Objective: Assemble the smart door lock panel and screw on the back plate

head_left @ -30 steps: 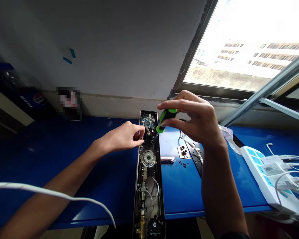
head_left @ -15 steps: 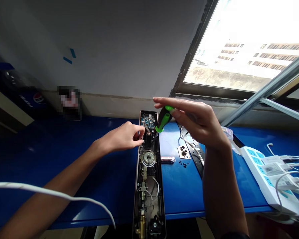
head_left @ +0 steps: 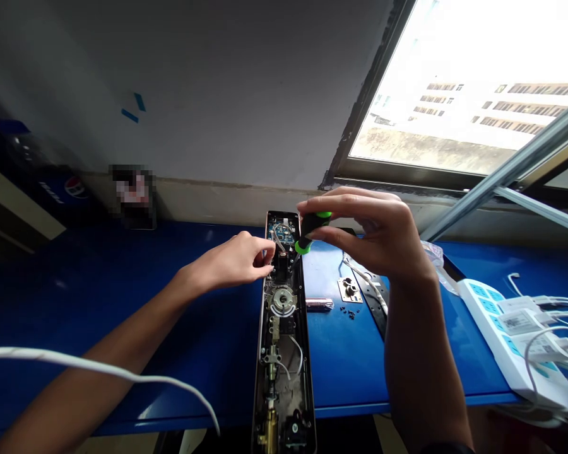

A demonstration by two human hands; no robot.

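Observation:
A long, narrow open housing (head_left: 284, 372) lies lengthwise before me, with a blue circuit board (head_left: 284, 232) at its far end and a round metal disc (head_left: 283, 300) around the middle. My right hand (head_left: 364, 230) grips a green and black screwdriver (head_left: 308, 234) by its handle; the shaft slants down to the housing's right side, beside a black part. At the left edge, my left hand (head_left: 248, 257) has thumb and fingertips drawn together near that black part. Whatever it pinches is too small to make out.
Right of the housing, a metal plate (head_left: 349, 289) with a lock-like part, small dark screws (head_left: 350, 312) and a wrapped cylinder (head_left: 319, 304) lie on the blue table (head_left: 345, 366). A power strip (head_left: 497, 328) stands far right; a white cable (head_left: 99, 364) crosses my left forearm.
My right hand's fingers have curled down around the screwdriver handle from a flatter, more stretched pose. The handle is tilted a little differently. My left hand has stayed in place.

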